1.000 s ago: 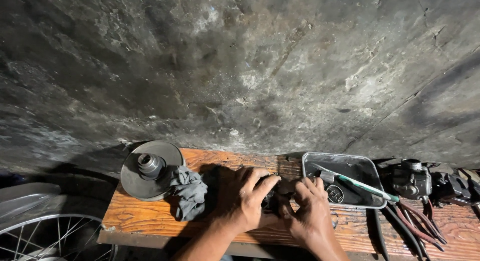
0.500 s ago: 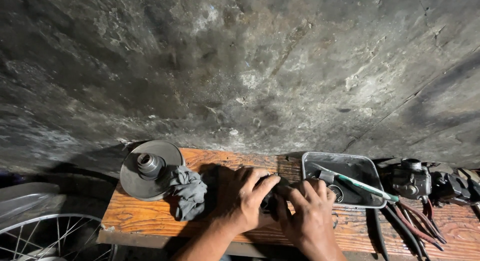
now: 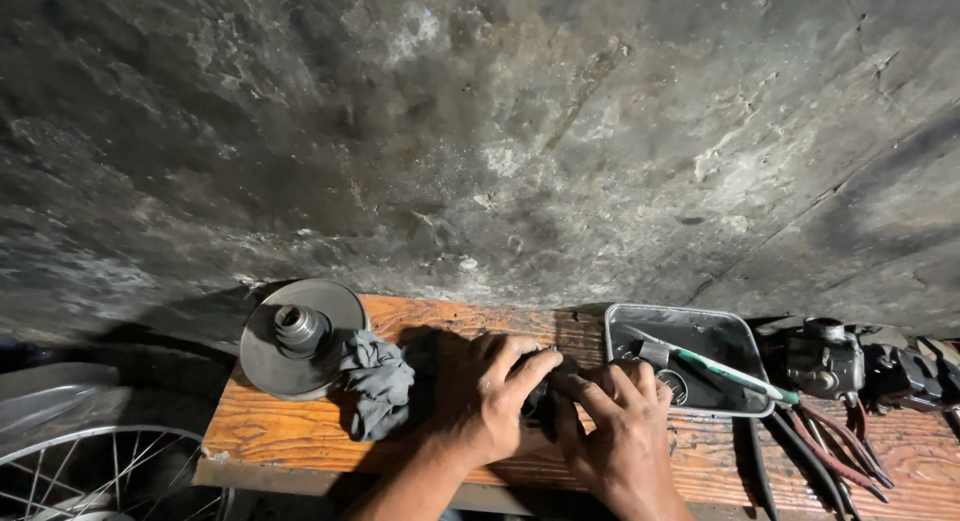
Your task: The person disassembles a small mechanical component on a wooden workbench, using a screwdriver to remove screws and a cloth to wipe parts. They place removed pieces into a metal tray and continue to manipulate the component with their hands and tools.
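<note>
Both my hands meet over a small dark metal part (image 3: pixel 545 389) on a wooden bench (image 3: pixel 290 421). My left hand (image 3: pixel 485 396) wraps its fingers over the part from the left. From the right, my right hand (image 3: pixel 625 436) pinches the same part with thumb and fingers. Most of the part is hidden under my fingers, so its shape is unclear.
A round metal disc with a central hub (image 3: pixel 295 336) lies at the bench's left end, a grey rag (image 3: pixel 375 381) against it. A metal tray (image 3: pixel 740 326) holds a green-handled tool (image 3: pixel 735 373). A carburettor-like part (image 3: pixel 825 359) and cables (image 3: pixel 830 446) lie right. A spoked wheel (image 3: pixel 90 471) is lower left.
My right hand has shifted slightly left and its fingers have closed further over the dark part. My left hand stays in place.
</note>
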